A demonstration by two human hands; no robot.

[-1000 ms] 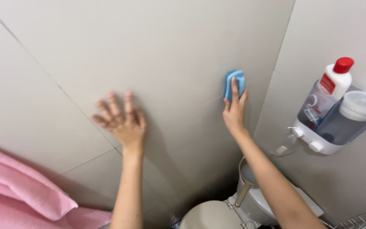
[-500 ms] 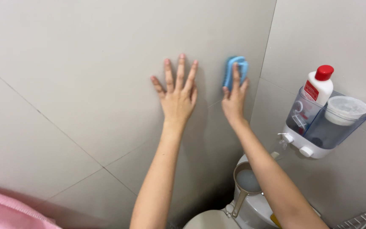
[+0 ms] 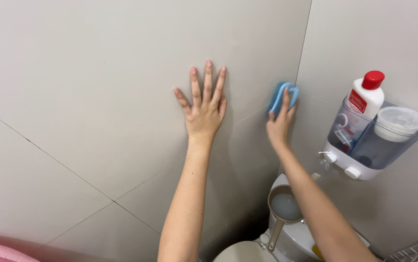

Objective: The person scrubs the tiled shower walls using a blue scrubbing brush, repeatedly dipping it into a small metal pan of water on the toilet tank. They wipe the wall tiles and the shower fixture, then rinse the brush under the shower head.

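Observation:
My left hand (image 3: 204, 104) lies flat on the grey tiled wall (image 3: 97, 87), fingers spread and pointing up, holding nothing. To its right, my right hand (image 3: 280, 121) presses a blue scrub brush (image 3: 282, 97) against the same wall, close to the corner joint. The index finger runs through the brush's loop handle. The bristles are hidden against the tile.
On the right-hand wall hangs a clear and white two-chamber dispenser (image 3: 364, 145) with a red-capped white bottle (image 3: 365, 97) and a white lidded tub (image 3: 402, 121) on top. Below are a toilet tank (image 3: 306, 237), a metal dipper with water (image 3: 281, 206), a wire rack (image 3: 415, 252) and pink cloth (image 3: 0, 252).
My left hand slid right and up along the wall, then stayed flat. My right hand moved the brush up, then down and right towards the corner. The view shifted; less pink cloth shows.

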